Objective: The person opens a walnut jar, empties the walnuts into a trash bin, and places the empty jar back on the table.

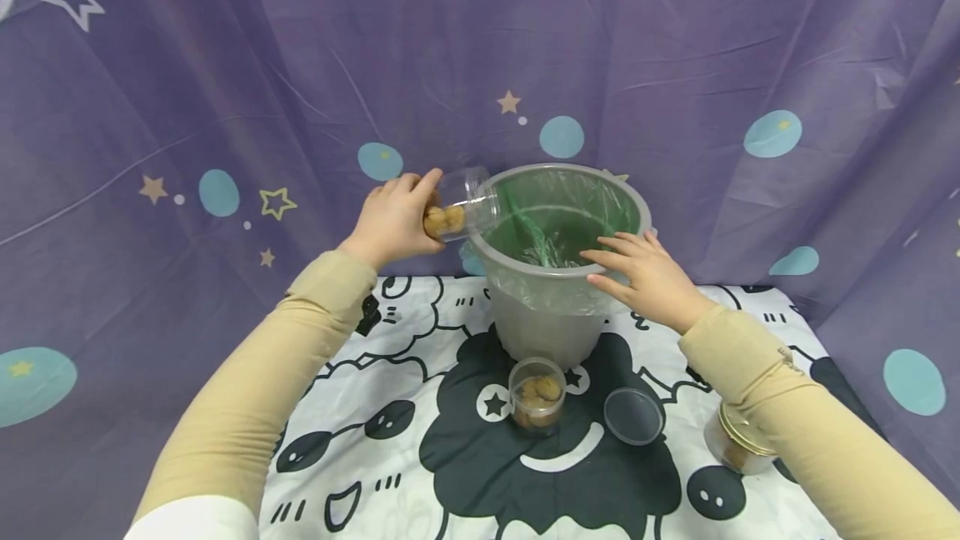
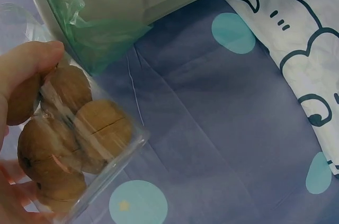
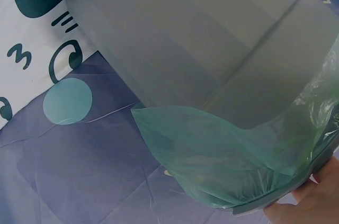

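My left hand [image 1: 397, 219] grips a clear plastic jar [image 1: 467, 205] tipped on its side, its mouth at the left rim of a grey trash bin [image 1: 546, 340]. Several round brown nuts, which look like walnuts [image 2: 103, 128], lie inside the jar toward its base; the left wrist view shows thumb and fingers around the wall. A thin green bag [image 1: 536, 227] lines the bin and folds over its rim. At the bin's right rim, my right hand [image 1: 652, 277] has its fingers extended; in the right wrist view, fingers [image 3: 310, 195] touch the rim.
Before the bin stands an uncovered clear jar [image 1: 537, 397] holding brown pieces. A round clear lid [image 1: 633, 417] lies to its right. Farther right, a gold-lidded jar [image 1: 738, 440] sits partly behind my right sleeve. A purple curtain [image 1: 450, 48] hangs behind the patterned cloth [image 1: 360, 365].
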Available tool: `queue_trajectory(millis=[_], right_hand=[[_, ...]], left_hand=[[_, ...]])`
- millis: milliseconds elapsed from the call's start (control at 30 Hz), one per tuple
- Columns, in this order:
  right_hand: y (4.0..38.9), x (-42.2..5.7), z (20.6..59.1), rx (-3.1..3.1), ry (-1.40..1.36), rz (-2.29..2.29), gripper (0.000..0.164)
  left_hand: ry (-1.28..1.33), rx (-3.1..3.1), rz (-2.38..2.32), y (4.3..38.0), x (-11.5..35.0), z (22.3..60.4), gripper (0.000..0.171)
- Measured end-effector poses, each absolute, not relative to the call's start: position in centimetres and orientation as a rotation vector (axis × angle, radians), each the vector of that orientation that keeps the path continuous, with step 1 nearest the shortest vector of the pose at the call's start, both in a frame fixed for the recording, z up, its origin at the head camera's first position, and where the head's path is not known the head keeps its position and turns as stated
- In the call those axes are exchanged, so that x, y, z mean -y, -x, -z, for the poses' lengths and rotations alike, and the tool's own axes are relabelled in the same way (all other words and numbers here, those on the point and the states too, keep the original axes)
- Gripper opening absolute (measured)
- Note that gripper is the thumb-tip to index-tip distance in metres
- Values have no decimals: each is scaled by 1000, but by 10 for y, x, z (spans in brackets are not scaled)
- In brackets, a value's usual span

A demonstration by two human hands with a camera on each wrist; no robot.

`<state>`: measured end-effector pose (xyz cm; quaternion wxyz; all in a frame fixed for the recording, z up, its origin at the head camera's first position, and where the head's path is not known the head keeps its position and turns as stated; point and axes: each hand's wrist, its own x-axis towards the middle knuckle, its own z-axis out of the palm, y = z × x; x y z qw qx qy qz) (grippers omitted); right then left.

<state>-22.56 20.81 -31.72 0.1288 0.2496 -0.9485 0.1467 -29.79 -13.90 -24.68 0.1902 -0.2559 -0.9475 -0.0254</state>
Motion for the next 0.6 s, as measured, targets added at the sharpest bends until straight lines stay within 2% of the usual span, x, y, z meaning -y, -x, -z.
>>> queue_trajectory(millis=[600], right_hand=[[227,-209,319,2749,-735,-432,46]], left_hand=[[742,2589,-123,285,123,241,93]])
